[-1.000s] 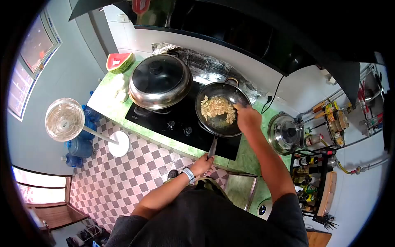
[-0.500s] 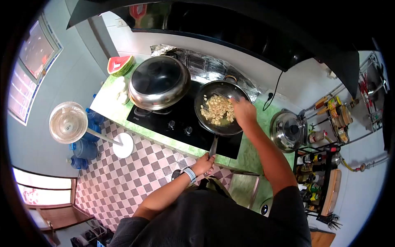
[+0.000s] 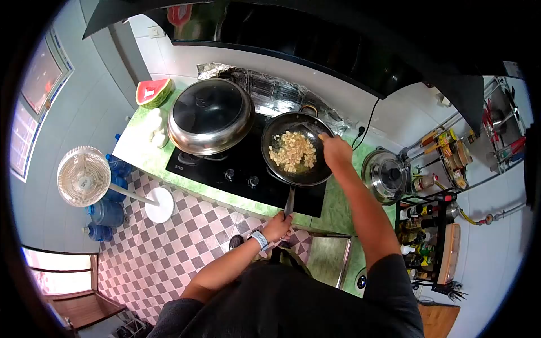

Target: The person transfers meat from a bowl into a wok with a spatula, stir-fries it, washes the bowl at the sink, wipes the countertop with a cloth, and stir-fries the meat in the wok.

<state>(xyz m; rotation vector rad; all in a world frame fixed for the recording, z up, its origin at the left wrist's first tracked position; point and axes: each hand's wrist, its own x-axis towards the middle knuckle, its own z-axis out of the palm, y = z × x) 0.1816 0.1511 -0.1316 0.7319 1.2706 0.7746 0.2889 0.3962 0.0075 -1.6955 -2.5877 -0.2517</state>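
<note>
Green counter (image 3: 344,209) bears a black stove (image 3: 208,169). On the stove's left sits a lidded pot (image 3: 211,115); just to the right of that sits a pan (image 3: 320,166), near the person. The left hand (image 3: 277,227) has its fingers clamped around the pan's handle (image 3: 289,201). The right hand (image 3: 338,153), by the pan's right edge, has its fingers wrapped around a utensil (image 3: 322,136) reaching inside. Pale food (image 3: 293,153) lies in small pieces across the pan's middle.

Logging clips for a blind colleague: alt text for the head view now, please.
A person's left hand grips the handle of a pan of food pieces on a black stove; the right hand holds a utensil in the pan. A lidded pot stands alongside.
</note>
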